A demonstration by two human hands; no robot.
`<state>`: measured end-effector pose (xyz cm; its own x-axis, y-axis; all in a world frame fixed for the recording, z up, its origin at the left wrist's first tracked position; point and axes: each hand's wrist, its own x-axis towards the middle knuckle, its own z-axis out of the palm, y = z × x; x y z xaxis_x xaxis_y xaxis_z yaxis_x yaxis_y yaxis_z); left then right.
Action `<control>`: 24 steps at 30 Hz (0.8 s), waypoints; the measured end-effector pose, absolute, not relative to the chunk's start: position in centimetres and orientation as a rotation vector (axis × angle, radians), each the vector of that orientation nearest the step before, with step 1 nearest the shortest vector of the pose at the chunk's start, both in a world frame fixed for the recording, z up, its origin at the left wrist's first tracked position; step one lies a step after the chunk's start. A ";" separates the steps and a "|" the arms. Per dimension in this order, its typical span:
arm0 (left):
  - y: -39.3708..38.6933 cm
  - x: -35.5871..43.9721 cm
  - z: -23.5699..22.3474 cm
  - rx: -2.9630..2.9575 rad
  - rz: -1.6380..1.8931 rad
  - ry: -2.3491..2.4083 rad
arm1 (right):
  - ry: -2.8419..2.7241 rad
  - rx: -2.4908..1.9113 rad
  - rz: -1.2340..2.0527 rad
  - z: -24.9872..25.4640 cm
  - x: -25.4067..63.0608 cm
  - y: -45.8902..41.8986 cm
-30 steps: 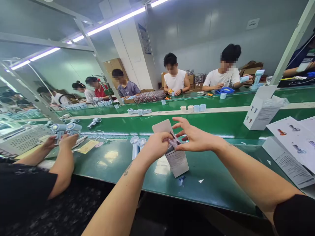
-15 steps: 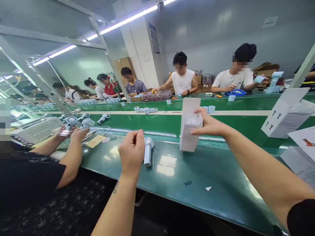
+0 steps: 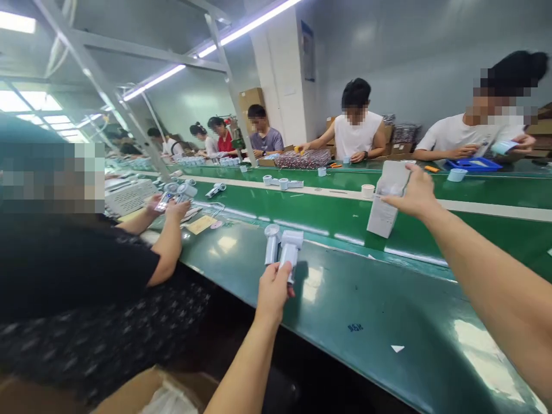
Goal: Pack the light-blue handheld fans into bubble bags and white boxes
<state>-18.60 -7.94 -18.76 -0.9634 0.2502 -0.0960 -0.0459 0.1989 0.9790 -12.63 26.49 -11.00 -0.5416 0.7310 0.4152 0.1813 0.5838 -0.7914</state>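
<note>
While the right hand (image 3: 414, 192), outstretched, is gripping a white box (image 3: 382, 216) between thumb and fingers, the left hand (image 3: 272, 287) is clasping a light-blue fan (image 3: 292, 246), left of the box and nearer the body.

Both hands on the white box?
No, only the right hand holds the white box, while the left hand grips a pale blue handheld device by its handle.
</note>
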 end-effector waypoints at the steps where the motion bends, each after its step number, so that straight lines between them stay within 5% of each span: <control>1: -8.2 -16.8 -18.7 0.145 1.996 2.088 | -2.001 -0.706 0.991 -10.8 -12.2 23.3; 7: -11.2 -5.2 -19.9 0.141 2.329 1.776 | -2.062 -0.346 2.541 -15.2 -8.5 2.2; 17: -28.4 4.0 -25.6 -0.143 1.922 2.106 | -1.758 -0.735 3.476 -22.5 -1.9 -12.4; 24: -33.4 0.7 -33.5 -0.611 1.389 2.624 | -1.267 -1.081 3.384 -23.2 0.4 -14.3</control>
<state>0.65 -33.42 -33.46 -0.9130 -0.2975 -0.2790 -0.3980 0.5003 0.7690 0.38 -14.25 -23.17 -0.6596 -0.3544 -0.6629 0.7025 -0.6042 -0.3761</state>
